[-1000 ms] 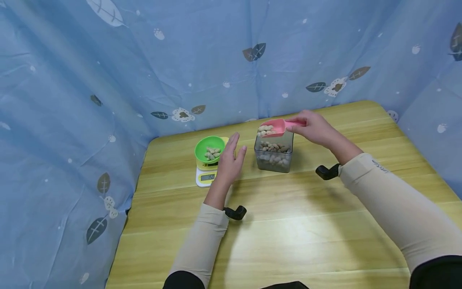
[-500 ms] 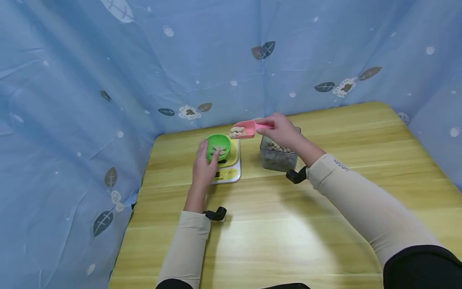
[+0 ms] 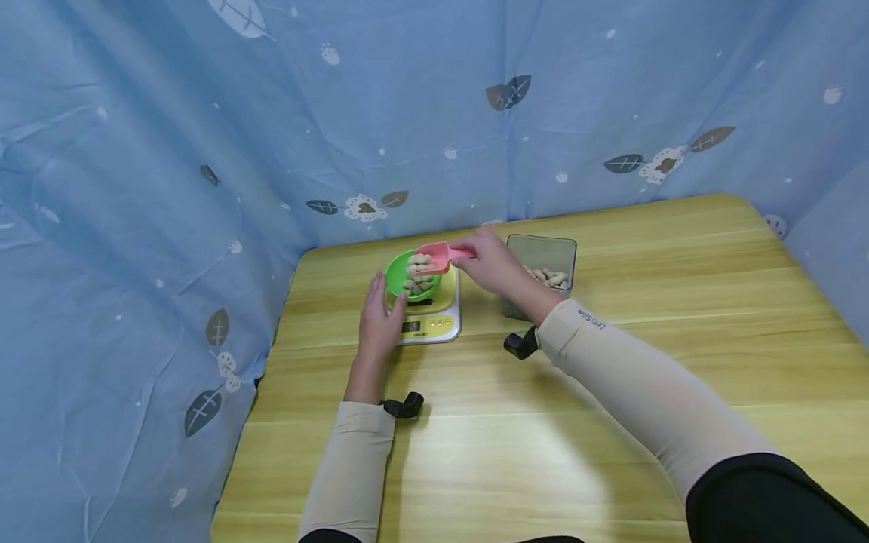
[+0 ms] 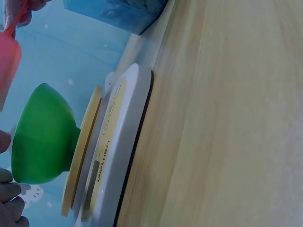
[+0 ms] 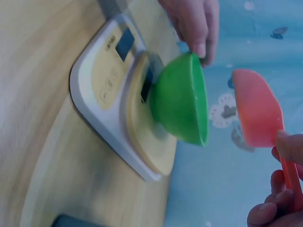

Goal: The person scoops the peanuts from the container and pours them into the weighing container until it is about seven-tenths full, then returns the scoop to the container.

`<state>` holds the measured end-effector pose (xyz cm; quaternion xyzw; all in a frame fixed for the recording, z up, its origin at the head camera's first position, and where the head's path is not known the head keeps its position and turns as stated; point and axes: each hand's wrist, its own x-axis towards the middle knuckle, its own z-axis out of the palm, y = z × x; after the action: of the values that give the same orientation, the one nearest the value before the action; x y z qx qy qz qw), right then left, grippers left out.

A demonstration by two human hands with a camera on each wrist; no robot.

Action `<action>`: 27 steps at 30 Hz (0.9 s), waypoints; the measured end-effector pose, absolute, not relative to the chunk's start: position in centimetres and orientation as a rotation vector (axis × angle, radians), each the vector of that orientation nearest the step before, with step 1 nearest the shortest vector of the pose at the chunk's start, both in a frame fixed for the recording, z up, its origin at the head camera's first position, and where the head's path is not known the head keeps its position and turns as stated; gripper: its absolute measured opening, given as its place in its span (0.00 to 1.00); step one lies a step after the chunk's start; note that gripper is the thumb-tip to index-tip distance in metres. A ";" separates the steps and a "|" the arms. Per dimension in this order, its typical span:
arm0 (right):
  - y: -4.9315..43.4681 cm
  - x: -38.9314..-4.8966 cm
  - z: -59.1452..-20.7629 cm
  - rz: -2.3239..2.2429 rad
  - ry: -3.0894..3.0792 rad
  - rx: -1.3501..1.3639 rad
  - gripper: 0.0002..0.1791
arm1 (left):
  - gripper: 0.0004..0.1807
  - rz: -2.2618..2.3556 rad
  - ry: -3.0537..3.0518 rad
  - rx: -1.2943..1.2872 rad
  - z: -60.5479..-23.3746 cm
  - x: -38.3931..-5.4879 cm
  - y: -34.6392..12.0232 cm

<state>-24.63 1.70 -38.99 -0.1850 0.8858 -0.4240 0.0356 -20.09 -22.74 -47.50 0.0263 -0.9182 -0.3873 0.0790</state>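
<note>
My right hand pinches the handle of a pink scoop, held level above the right side of a green bowl. Peanuts lie in the scoop's front; several more rest in the bowl. The bowl stands on the round yellow platform of a white kitchen scale, whose lit digits are too small to read surely. At the bowl's near left side, my left hand holds its rim between thumb and fingers. In the right wrist view the scoop hangs just beyond the bowl's rim.
Right of the scale stands a grey see-through container with peanuts inside, partly hidden by my right forearm. Everything stands on a wooden table. A blue patterned curtain hangs along its back and left edges.
My right hand has carried the loaded scoop left from above the container to over the bowl. My left hand has shifted left and taken hold of the bowl's rim.
</note>
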 end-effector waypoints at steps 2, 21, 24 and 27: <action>1.0 -24.6 -39.2 -1.285 2.728 -0.544 0.20 | 0.37 -1.182 -2.747 0.090 -47.6 -20.1 -22.7; -1.3 -23.1 -40.5 -0.635 3.116 -1.076 0.19 | 0.37 -1.210 -2.727 0.091 -47.7 -20.2 -22.5; -1.0 -23.0 -40.4 -0.525 3.181 -1.179 0.21 | 0.37 -1.202 -2.727 0.095 -47.8 -20.2 -22.5; -0.6 -23.0 -40.3 -0.514 3.229 -1.247 0.16 | 0.36 -1.196 -2.730 0.104 -47.7 -20.1 -22.5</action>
<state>-23.03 -0.57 -40.27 -0.3506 0.9080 -0.1445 -0.1781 -20.15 -22.50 -47.74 0.0347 -0.9125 -0.3997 0.0796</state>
